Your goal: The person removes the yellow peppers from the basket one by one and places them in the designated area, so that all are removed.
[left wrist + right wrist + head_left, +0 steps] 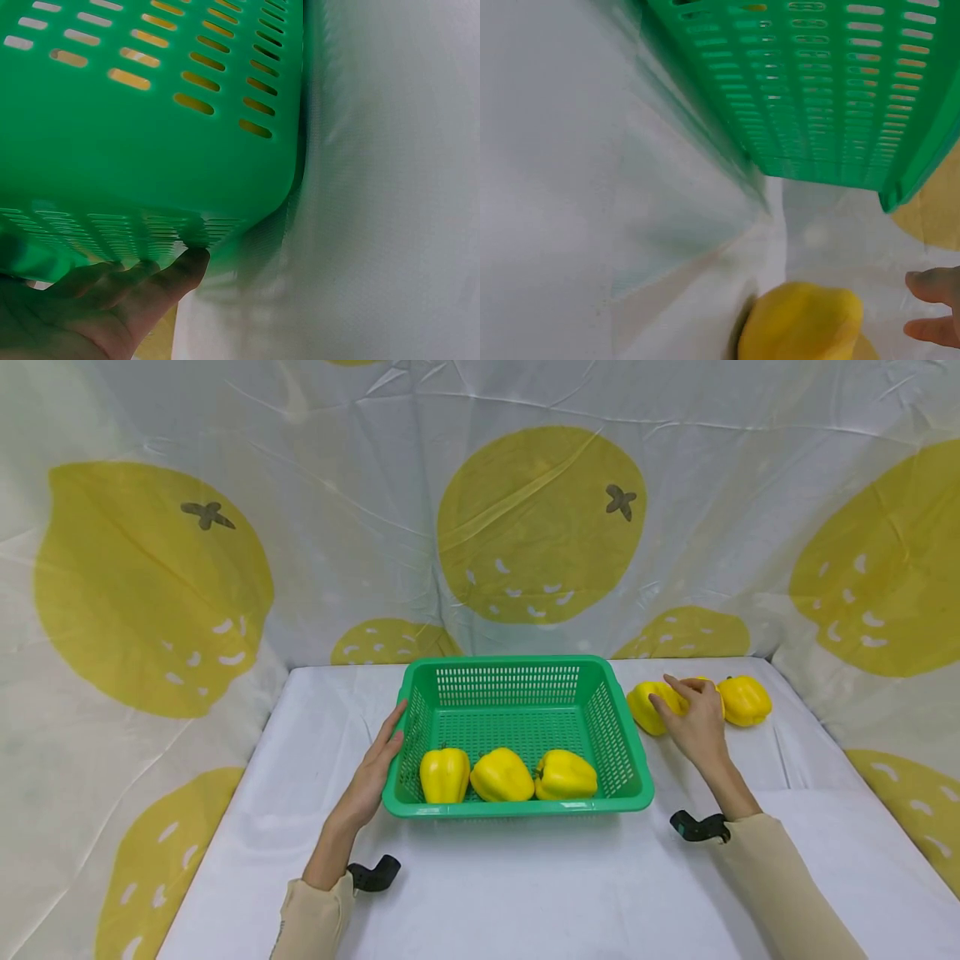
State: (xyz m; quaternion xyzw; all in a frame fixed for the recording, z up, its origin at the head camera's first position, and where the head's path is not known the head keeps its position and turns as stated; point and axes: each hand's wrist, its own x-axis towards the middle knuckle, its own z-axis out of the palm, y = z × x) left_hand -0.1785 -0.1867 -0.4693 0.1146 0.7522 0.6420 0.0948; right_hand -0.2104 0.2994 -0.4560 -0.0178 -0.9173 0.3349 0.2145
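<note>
A green plastic basket (517,808) holds three yellow bell peppers in a row along its near side: one on the left (445,777), one in the middle (502,777) and one on the right (566,777). My left hand (366,781) touches the basket's left side, its fingers stretched along the slotted wall (150,180). Right of the basket, my right hand (697,722) hovers over a yellow bell pepper (645,708), thumb and fingers spread. In the right wrist view the fingertips (926,285) stand apart from that pepper (799,326). Another yellow bell pepper (746,700) lies farther right.
A bit of yellow (702,678) shows behind my right hand, mostly hidden by it. White cloth (525,893) covers the table. A lemon-print curtain (375,527) rises directly behind the table and at both sides. Both wrists carry black camera mounts (375,873).
</note>
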